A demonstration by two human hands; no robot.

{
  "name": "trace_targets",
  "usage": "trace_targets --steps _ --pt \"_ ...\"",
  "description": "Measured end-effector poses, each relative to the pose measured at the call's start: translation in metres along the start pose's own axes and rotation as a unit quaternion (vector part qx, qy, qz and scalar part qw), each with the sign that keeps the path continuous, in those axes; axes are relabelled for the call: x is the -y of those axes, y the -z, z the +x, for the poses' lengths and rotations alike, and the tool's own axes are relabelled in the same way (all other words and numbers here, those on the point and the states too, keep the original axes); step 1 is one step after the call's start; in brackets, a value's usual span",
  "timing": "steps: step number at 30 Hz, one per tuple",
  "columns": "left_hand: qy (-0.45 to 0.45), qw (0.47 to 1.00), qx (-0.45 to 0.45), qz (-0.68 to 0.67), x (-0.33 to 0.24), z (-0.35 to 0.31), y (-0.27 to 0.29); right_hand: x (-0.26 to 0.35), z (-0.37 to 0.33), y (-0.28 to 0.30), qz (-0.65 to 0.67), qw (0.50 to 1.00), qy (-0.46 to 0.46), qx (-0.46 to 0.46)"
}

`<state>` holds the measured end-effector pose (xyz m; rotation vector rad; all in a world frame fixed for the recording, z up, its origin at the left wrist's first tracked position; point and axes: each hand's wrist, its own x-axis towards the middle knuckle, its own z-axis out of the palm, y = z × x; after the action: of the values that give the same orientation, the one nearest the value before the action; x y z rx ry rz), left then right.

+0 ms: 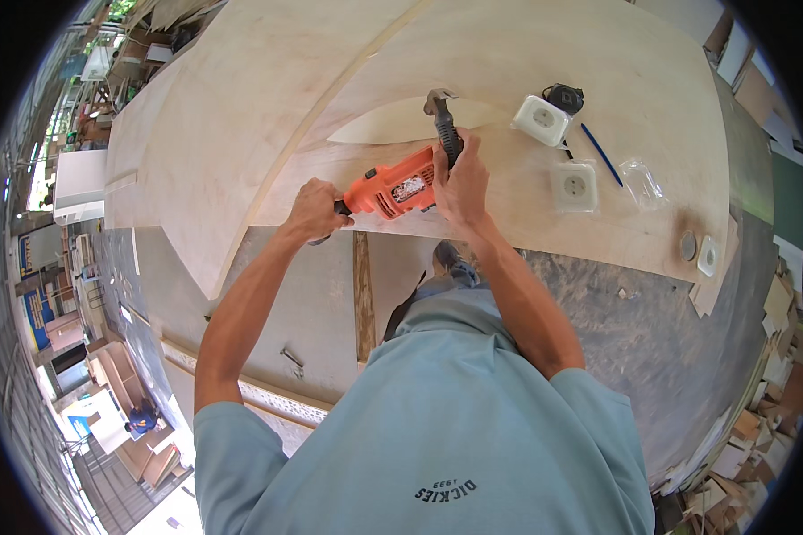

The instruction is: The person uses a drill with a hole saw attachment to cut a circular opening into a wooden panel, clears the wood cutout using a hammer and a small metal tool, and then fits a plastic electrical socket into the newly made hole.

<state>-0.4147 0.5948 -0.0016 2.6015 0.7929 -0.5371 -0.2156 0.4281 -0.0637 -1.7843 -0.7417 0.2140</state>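
In front of me, over a pale plywood sheet [500, 62], is an orange power drill [393, 189] with its body lying sideways. My left hand [315, 209] is closed round its black left end, and a dark tip pokes out below the fingers. My right hand [462, 183] grips the dark handle of a claw hammer [446, 125], whose head points away from me. That hand is up against the drill's right end; whether it also holds the drill is hidden.
Right of my hands lie two white wall sockets [544, 119] [575, 185], a black tape measure [564, 98], a blue pencil [601, 154] and clear plastic packaging [642, 183]. A long wooden strip [317, 111] crosses the sheet. Wood offcuts [732, 455] pile up at far right.
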Motion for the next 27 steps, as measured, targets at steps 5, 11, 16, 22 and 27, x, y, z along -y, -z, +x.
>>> trace_targets --steps 5,11,16,22,27 --pt "0.01 0.999 -0.015 -0.04 -0.002 -0.008 0.006 -0.004 0.0 -0.005 -0.051 0.999 -0.012 0.003" --pt "0.002 0.999 -0.042 0.018 -0.003 -0.011 -0.003 -0.005 0.007 -0.007 -0.055 0.998 -0.006 0.01" --pt "0.04 0.99 0.108 -0.078 -0.001 -0.004 0.012 -0.006 0.013 -0.005 -0.048 0.998 0.01 0.026" --pt "0.027 0.944 0.242 -0.222 0.022 0.008 0.012 -0.005 0.019 -0.005 -0.054 0.998 0.0 0.032" --pt "0.0 0.971 0.194 -0.142 0.018 0.011 0.009 -0.01 0.018 -0.006 -0.05 0.998 -0.01 0.028"
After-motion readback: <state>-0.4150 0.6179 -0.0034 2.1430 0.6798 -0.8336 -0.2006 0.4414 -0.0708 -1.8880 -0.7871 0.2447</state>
